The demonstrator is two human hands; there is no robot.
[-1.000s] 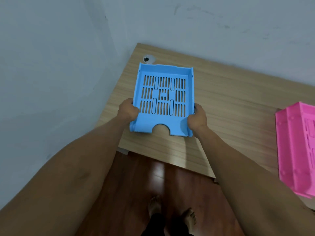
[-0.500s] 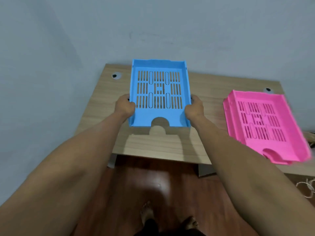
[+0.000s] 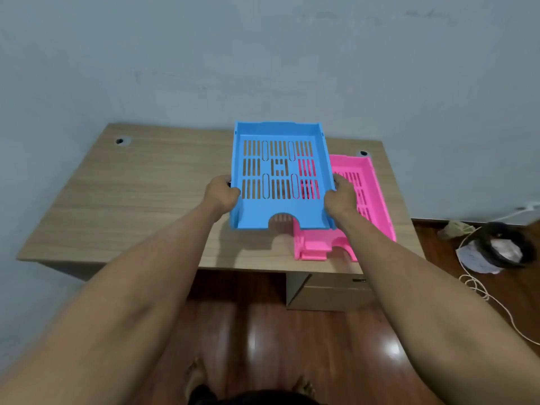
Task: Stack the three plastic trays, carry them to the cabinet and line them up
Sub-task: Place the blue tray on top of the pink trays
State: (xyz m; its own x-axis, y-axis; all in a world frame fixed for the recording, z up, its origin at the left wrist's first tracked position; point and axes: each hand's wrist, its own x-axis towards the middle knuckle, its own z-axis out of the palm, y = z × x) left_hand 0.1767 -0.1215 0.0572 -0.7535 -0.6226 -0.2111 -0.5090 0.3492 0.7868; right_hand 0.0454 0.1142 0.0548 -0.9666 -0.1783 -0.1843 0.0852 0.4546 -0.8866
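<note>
Slotted blue plastic tray (image 3: 280, 176), now partly over the pink tray (image 3: 365, 194), both hands (image 3: 222, 195) clamped on its sides.

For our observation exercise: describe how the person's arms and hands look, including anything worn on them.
Both forearms are bare, with no sleeves in view. The left hand and the right hand wear no gloves. No watch, bracelet or ring shows on either wrist or hand. No markings can be made out on the arms.
</note>
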